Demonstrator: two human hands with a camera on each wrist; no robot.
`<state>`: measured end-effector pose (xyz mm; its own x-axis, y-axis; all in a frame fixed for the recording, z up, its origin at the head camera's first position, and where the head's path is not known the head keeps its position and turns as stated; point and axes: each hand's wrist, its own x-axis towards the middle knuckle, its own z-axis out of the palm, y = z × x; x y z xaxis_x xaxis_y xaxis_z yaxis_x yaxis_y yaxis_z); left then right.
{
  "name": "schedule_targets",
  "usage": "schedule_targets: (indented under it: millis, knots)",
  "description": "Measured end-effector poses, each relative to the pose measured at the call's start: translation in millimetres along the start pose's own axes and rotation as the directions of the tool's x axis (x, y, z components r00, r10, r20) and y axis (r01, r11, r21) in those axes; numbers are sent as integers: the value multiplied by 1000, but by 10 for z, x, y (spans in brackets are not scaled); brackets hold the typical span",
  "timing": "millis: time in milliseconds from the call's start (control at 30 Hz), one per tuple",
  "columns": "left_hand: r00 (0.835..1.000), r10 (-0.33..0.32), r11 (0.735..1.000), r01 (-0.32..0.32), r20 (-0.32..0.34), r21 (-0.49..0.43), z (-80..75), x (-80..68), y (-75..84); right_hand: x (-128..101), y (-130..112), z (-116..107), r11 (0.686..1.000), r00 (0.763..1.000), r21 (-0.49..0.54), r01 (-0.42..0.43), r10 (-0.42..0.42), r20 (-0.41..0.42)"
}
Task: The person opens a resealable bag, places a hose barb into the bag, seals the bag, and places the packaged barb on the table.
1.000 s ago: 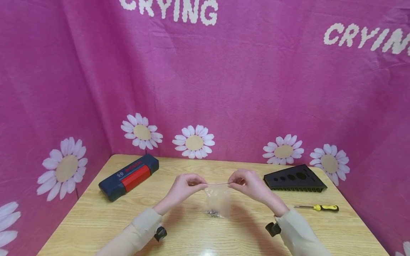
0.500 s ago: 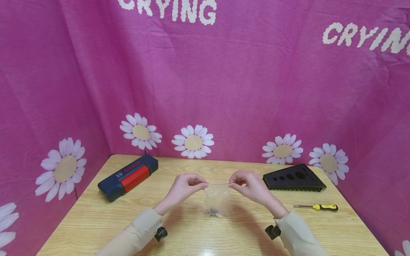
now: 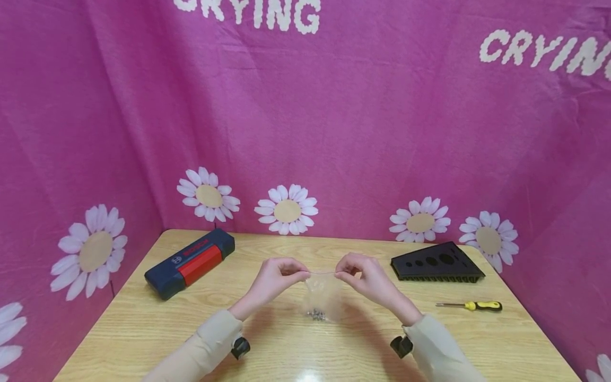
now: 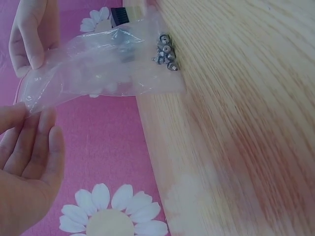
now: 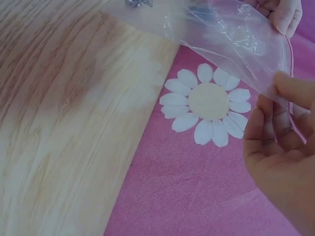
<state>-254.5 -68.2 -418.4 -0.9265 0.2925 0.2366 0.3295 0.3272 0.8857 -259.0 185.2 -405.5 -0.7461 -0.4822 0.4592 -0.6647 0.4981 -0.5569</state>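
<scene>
A small clear zip bag (image 3: pixel 323 294) hangs above the middle of the wooden table (image 3: pixel 286 355), with several small metal nuts (image 3: pixel 315 315) at its bottom. My left hand (image 3: pixel 277 276) pinches the bag's top left corner. My right hand (image 3: pixel 355 273) pinches the top right corner. The bag's top edge is stretched between them. In the left wrist view the bag (image 4: pixel 98 69) and its nuts (image 4: pixel 166 51) show, with my left hand (image 4: pixel 27 162) at its corner. The right wrist view shows the bag (image 5: pixel 221 34) and my right hand (image 5: pixel 280 142).
A blue and red tool case (image 3: pixel 191 262) lies at the back left. A black wedge-shaped holder with round holes (image 3: pixel 436 262) sits at the back right. A yellow-handled screwdriver (image 3: pixel 470 305) lies in front of it. Pink daisy-print cloth surrounds the table.
My right hand has moved slightly left, bringing the two hands a little closer along the bag's top. The bag still hangs between them.
</scene>
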Motion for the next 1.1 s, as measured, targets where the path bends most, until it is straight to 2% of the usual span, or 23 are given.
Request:
schedule_targets:
  millis: [133,367,600,767,1000,1100]
  knots:
    - [1000,2,1000,-2,-5,-8,4,8,3,35,-8,30,1000,1000,5,5,-5,3]
    - [1000,29,1000,-29,-6,3,31,26,-9,60,2,82,997,997,-9,71,-71,-11]
    - [1000,30,1000,-30,-2,-6,35,19,-11,79,-35,118,1000,1000,12,26,-26,14]
    - [1000,29,1000,-29,4,-9,39,21,-20,98,-50,138,998,998,16,55,-55,18]
    - [999,38,999,-38,0,-2,40,19,-20,129,-73,164,1000,999,5,21,-21,46]
    - [999,41,999,-41,9,-4,42,19,-14,142,-83,169,999,997,-4,54,-54,48]
